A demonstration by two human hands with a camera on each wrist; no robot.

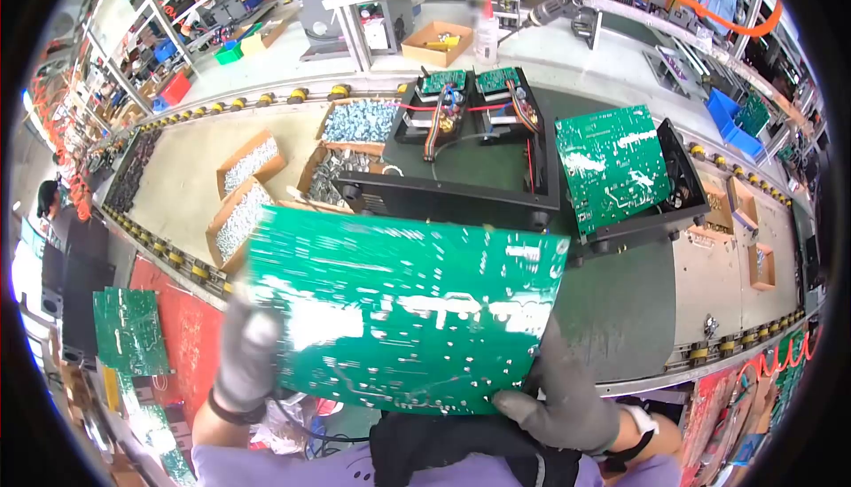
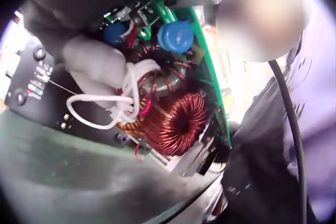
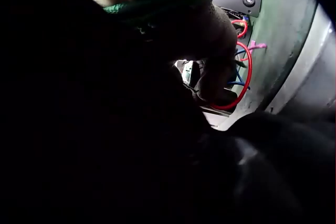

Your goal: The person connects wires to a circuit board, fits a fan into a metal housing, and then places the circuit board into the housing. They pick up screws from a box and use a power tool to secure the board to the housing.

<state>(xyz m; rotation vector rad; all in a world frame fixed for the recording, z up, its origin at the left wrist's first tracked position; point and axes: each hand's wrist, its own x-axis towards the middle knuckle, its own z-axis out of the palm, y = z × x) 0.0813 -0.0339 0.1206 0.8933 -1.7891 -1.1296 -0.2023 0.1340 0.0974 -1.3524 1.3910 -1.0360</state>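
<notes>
Green circuit board (image 1: 417, 327) was gripped by its edges in the left hand (image 1: 246, 354) and right hand (image 1: 567, 409), near the black chassis (image 1: 425, 196), solder side up, probably so the copper-wound toroid (image 2: 161, 127) underneath wasn't squashed.

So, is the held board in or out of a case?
Out: left hand and right hand hold the green board up, its copper coil bare underneath.

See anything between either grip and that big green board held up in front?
Only grey gloves, as far as the head view shows: the left grip holds the green board by its left edge, the right grip its lower right corner.
</notes>
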